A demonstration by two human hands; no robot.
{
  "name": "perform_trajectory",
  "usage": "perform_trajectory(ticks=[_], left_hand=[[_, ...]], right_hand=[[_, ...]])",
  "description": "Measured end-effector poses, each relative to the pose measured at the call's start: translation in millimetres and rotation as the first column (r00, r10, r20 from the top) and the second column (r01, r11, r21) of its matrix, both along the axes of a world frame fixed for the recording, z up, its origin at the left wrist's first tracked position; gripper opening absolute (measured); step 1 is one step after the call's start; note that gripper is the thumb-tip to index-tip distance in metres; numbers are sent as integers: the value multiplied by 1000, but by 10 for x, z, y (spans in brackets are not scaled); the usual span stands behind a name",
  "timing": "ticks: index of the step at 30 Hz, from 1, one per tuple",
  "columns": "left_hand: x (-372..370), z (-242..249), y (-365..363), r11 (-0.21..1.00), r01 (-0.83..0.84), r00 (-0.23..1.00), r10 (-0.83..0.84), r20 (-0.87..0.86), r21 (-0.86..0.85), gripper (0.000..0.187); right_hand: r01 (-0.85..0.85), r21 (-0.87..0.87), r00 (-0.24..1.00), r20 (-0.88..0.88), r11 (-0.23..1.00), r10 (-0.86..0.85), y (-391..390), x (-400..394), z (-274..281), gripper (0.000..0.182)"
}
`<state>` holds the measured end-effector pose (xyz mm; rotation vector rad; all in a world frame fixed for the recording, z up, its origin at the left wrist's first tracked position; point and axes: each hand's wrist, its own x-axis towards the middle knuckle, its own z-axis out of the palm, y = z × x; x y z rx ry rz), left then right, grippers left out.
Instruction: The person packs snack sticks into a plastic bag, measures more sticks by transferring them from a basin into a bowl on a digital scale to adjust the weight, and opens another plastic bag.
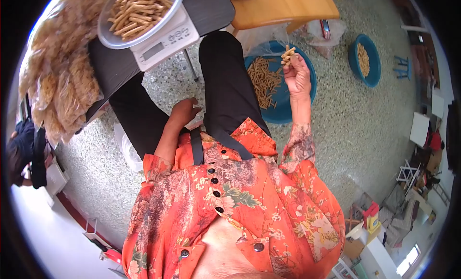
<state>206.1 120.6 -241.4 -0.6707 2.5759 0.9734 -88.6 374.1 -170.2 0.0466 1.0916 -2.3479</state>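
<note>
My right hand (297,77) is closed on a small bunch of short brown snack sticks (287,55), held up over the right side of a blue basin (314,82). Many more snack sticks (264,82) lie piled in that basin. By my left thigh, my left hand (184,111) rests with loosely bent fingers slightly apart, and no object shows in it. Ahead, a white digital scale (170,41) carries a translucent bowl (103,31) heaped with the same kind of sticks.
Clear bags of brown food (62,86) are heaped at the left edge of the dark table (206,10). A wooden stool (288,5) stands beyond the basin. Farther right are a second blue basin (354,62) and a small blue stool (402,67). Another person (29,154) is at far left.
</note>
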Motion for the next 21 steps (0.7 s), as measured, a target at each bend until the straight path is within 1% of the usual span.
perform_trajectory(ticks=[2,3,4,6,8,10,12,14,15,16,18,19,20,21], left_hand=[[-5,-77,-20,998,6,1000,-7,29,57,35],[-20,-78,-16,999,16,999,-18,44,31,36],[-4,-156,-17,1000,-21,999,21,32,20,36],[6,-304,-30,996,73,995,-75,-58,-44,36],[-10,-323,-8,999,35,997,-37,-71,-39,36],[-21,-392,1,997,56,997,-59,-57,-58,34],[-29,-482,0,998,23,996,-28,-84,-58,32],[-48,-558,7,996,36,990,-47,-129,-84,32],[-52,-571,9,997,24,990,-35,-135,-79,32],[-60,-572,8,996,27,990,-38,-135,-87,32],[-92,-550,14,995,19,989,-33,-144,-94,32],[-97,-552,24,994,26,989,-41,-142,-106,32],[-104,-573,29,992,35,989,-52,-139,-119,32],[-116,-565,27,993,28,989,-44,-142,-116,32]], right_hand=[[-33,-49,995,-96,998,29,-182,-2,329,14],[-90,-72,987,-140,993,79,-273,-17,495,14],[-118,-95,980,-172,988,100,-395,15,661,13],[-153,-93,958,-258,984,125,-650,142,1000,13],[-216,-104,938,-299,971,176,-896,201,1241,13],[-301,-100,876,-420,948,234,-1128,268,1446,13],[-329,-88,859,-442,940,259,-1384,340,1602,12],[-345,5,774,-563,938,288,-1611,486,1773,14],[-283,56,769,-583,958,261,-1757,579,1855,14],[-294,64,764,-584,954,275,-1857,568,1855,14],[-300,156,631,-707,941,319,-2031,546,1889,17],[-243,195,594,-744,950,305,-2124,669,1942,16],[-250,199,589,-745,948,312,-2189,750,1964,16],[-256,259,521,-774,931,359,-2247,814,2008,13]])
